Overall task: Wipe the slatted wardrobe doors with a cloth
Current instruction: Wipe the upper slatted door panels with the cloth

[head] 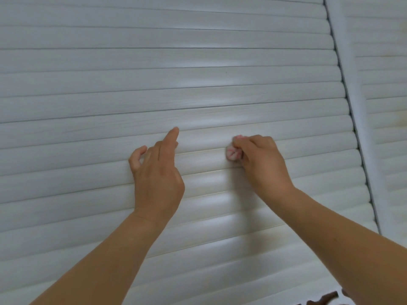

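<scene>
White slatted wardrobe door close-up

I have both bare forearms raised from the lower corners, angling up and inward. My left hand has its back toward me, the index finger stretched straight up and slightly right, the thumb hooked out to the left, the other fingers hidden behind the palm. My right hand, just beside it and apart, is curled into a tight fist, knuckles pointing left.
</scene>
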`<state>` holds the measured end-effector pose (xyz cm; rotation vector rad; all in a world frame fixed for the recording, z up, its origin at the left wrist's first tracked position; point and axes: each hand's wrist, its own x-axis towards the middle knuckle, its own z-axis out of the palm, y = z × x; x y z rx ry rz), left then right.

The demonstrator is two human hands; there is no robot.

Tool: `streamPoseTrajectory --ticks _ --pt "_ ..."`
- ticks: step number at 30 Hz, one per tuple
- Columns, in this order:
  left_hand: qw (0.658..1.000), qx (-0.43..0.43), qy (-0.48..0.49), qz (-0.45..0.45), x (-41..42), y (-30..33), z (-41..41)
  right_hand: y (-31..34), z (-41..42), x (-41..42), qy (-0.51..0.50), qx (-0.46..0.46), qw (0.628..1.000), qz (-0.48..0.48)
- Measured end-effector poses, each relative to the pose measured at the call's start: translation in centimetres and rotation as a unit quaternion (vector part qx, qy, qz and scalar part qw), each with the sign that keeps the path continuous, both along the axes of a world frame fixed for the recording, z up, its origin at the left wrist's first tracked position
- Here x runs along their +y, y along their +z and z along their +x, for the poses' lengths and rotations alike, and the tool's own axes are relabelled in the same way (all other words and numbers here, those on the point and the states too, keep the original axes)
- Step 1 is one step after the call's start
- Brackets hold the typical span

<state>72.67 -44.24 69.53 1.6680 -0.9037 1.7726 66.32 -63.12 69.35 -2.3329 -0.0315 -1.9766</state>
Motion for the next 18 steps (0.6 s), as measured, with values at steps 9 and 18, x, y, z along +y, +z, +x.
streamPoseTrajectory --ticks 9,18 --pt "0.997 0.031 0.048 -0.057 2.2 0.3 0.5 1.9 0.7 2.4 0.109 -0.117 0.981 0.105" --pt "0.997 0.008 0.061 -0.038 4.0 -0.5 1.5 1.5 5.2 10.7 0.071 -0.047 0.995 -0.060"
